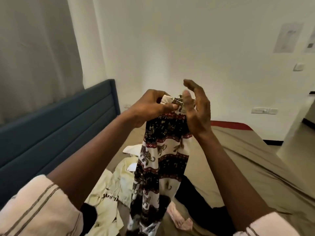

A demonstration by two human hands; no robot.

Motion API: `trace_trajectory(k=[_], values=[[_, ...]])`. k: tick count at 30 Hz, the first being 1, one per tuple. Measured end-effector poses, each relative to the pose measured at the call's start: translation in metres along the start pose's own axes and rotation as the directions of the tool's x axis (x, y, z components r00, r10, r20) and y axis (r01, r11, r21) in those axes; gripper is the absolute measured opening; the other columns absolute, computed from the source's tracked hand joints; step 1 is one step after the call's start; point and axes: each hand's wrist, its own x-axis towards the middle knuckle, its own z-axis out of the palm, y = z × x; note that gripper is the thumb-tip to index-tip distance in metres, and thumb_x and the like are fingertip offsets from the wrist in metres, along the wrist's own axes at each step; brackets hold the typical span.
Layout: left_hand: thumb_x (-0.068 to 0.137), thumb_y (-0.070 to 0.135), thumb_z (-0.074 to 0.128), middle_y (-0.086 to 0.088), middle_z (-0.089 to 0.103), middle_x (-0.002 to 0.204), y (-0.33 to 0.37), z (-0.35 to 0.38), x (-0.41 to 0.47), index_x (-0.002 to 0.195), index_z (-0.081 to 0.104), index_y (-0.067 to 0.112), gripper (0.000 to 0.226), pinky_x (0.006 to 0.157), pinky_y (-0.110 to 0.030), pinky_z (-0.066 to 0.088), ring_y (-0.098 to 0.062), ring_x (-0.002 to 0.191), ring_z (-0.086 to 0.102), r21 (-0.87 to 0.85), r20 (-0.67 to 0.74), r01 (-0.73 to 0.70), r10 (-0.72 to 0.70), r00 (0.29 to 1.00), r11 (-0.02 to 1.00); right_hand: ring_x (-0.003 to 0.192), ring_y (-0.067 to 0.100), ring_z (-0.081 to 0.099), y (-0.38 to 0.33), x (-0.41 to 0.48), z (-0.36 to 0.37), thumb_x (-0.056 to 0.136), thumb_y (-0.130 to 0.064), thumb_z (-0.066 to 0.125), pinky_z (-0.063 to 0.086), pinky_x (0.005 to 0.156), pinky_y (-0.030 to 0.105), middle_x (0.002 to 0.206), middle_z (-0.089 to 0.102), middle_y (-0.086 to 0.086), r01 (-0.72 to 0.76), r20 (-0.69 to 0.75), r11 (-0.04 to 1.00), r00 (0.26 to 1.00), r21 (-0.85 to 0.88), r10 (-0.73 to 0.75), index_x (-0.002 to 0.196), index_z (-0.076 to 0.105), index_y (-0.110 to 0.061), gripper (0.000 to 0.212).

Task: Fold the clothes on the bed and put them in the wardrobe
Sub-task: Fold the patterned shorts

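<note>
**patterned garment held up over the bed**

head view. the left hand (150, 106) pinches the top edge of the patterned garment (162, 150), its fingers (170, 106) clamped together on a bunched white band of the cloth. the right hand (197, 109) stands upright just beside that pinch, its fingers (192, 85) apart, loosely curved and gripping nothing; whether its thumb touches the cloth cannot be told. the garment, banded in black, white and red with animal figures, hangs straight down from the left fingers above the bed (247, 159), its lower end reaching the bottom edge of the view. below the fingers and to their left lies a cream garment (109, 193) with dark lettering. below and to their right lie a black garment (192, 195) and a pink cloth (180, 220). a white cloth (131, 149) lies just beyond the cream one. a blue headboard (59, 126) runs well left of the fingers, with a grey curtain (34, 48) above it.
</note>
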Motion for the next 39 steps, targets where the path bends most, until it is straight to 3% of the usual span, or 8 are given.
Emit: trace_trajectory(k=[6, 12, 16, 21, 24, 29, 32, 39], values=[[0.090, 0.017, 0.079, -0.029, 0.071, 0.106, -0.030, 0.025, -0.023, 0.115, 0.064, 0.004, 0.032, 0.093, -0.055, 0.058, -0.033, 0.093, 0.073, -0.182, -0.106, 0.024, -0.044, 0.993, 0.983, 0.058, 0.005, 0.057, -0.005, -0.026, 0.016, 0.103, -0.055, 0.045, 0.046, 0.056, 0.034, 0.061, 0.060, -0.014, -0.065, 0.103, 0.998, 0.992, -0.023, 0.067, 0.070, 0.060, -0.035, 0.041], [0.097, 0.051, 0.064, -0.010, 0.062, 0.078, -0.130, 0.064, -0.106, 0.088, 0.058, 0.004, 0.048, 0.063, -0.038, 0.050, -0.019, 0.066, 0.057, -0.178, -0.528, 0.144, -0.218, 0.821, 0.973, 0.044, 0.008, 0.034, 0.005, -0.050, 0.029, 0.101, -0.059, 0.053, 0.028, 0.050, 0.031, 0.044, 0.039, -0.005, -0.178, 0.105, 0.984, 0.978, -0.030, 0.180, 0.051, 0.043, -0.017, 0.066], [0.094, 0.063, 0.050, -0.006, 0.070, 0.070, -0.215, 0.101, -0.191, 0.074, 0.068, 0.004, 0.065, 0.070, -0.035, 0.046, -0.020, 0.062, 0.060, -0.262, -0.143, 0.527, -0.573, 0.807, 0.808, 0.043, 0.009, 0.030, 0.001, -0.056, 0.032, 0.100, -0.058, 0.055, 0.026, 0.050, 0.028, 0.044, 0.033, -0.009, -0.195, 0.091, 0.977, 0.975, -0.086, 0.203, 0.051, 0.035, -0.020, 0.065], [0.094, 0.069, 0.043, 0.002, 0.067, 0.133, -0.261, 0.127, -0.185, 0.129, 0.068, 0.021, 0.065, 0.110, -0.048, 0.045, -0.025, 0.129, 0.060, -0.359, -0.011, 0.664, -0.714, 0.700, 0.656, 0.042, 0.009, 0.030, -0.018, -0.045, 0.039, 0.100, -0.055, 0.057, 0.028, 0.051, 0.028, 0.040, 0.032, -0.012, -0.208, 0.109, 0.977, 0.971, -0.047, 0.212, 0.049, 0.031, -0.024, 0.066], [0.100, 0.071, 0.039, 0.005, 0.054, 0.144, -0.262, 0.129, -0.155, 0.147, 0.052, 0.027, 0.066, 0.120, -0.052, 0.034, -0.024, 0.139, 0.048, -0.586, 0.095, 0.607, -0.699, 0.709, 0.537, 0.043, 0.009, 0.028, -0.025, -0.037, 0.040, 0.100, -0.056, 0.057, 0.029, 0.052, 0.029, 0.041, 0.030, -0.012, -0.190, 0.111, 0.981, 0.975, -0.036, 0.193, 0.049, 0.030, -0.024, 0.066], [0.100, 0.026, 0.057, -0.010, 0.077, 0.106, -0.250, 0.106, -0.130, 0.104, 0.079, 0.008, 0.029, 0.088, -0.028, 0.056, -0.024, 0.101, 0.074, -0.907, 0.152, 0.358, -0.622, 0.768, 0.220, 0.047, 0.009, 0.025, -0.020, -0.028, 0.030, 0.099, -0.059, 0.057, 0.027, 0.055, 0.030, 0.046, 0.027, -0.011, -0.230, 0.047, 0.973, 0.972, -0.011, 0.231, 0.052, 0.030, -0.022, 0.066], [0.091, 0.014, 0.068, -0.015, 0.074, 0.103, -0.255, 0.084, -0.120, 0.108, 0.072, 0.000, 0.023, 0.100, -0.043, 0.055, -0.030, 0.093, 0.073, -0.937, 0.163, 0.318, -0.625, 0.763, 0.144, 0.048, 0.011, 0.025, -0.005, -0.026, 0.016, 0.098, -0.061, 0.056, 0.028, 0.055, 0.031, 0.048, 0.027, -0.007, -0.271, -0.009, 0.962, 0.963, -0.020, 0.271, 0.052, 0.030, -0.022, 0.066], [0.093, 0.001, 0.067, -0.013, 0.064, 0.113, -0.223, -0.019, -0.082, 0.127, 0.063, 0.009, 0.035, 0.060, -0.028, 0.060, -0.016, 0.085, 0.067, -0.800, -0.250, 0.172, -0.580, 0.775, 0.574, 0.044, 0.008, 0.023, 0.032, -0.019, -0.013, 0.091, -0.075, 0.054, 0.027, 0.056, 0.031, 0.045, 0.028, -0.008, -0.425, -0.166, 0.887, 0.902, -0.181, 0.399, 0.054, 0.030, -0.022, 0.070]])
